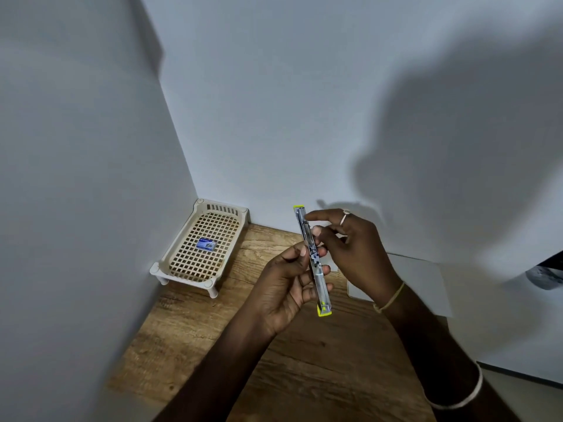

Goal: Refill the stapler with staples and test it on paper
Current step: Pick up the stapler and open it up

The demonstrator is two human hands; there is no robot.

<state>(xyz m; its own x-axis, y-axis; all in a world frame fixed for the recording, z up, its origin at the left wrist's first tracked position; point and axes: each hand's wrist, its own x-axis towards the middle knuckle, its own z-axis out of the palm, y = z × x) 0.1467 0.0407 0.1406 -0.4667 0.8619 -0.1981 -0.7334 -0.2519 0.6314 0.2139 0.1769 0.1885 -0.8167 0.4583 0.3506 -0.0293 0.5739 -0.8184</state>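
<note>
- A person's left hand (289, 281) holds a long, slim stapler of clear plastic and bright metal with yellow-green end caps (313, 263) above the wood-grain counter (274, 376), the grip clamped on its lower half, thumb on the near face and fingers wrapped behind.
- The stapler is swung fully open and lies almost straight, its long axis running from the near cap, just over the middle of the counter, up and away to the far cap toward the counter's back edge against the white wall (304, 117).
- The right hand (350, 245) comes in from the stapler's right side, fingertips pinched together at the metal channel just above the left thumb; whether a strip of staples sits between them is too small to tell.
- That hand wears a ring, and both wrists carry bands.
- The staple supply, a small blue box (206, 244), lies inside a cream plastic lattice tray on short legs (170, 263) at the counter's back-left corner, well apart from both hands and nearer the left one.
- A white sheet of paper (423, 284) lies flat along the counter's right side, under and behind the right wrist.
- The loading step appears to be in hand; the coming move likely turns on the right fingers working along the channel's long axis while the left keeps it level.
</note>
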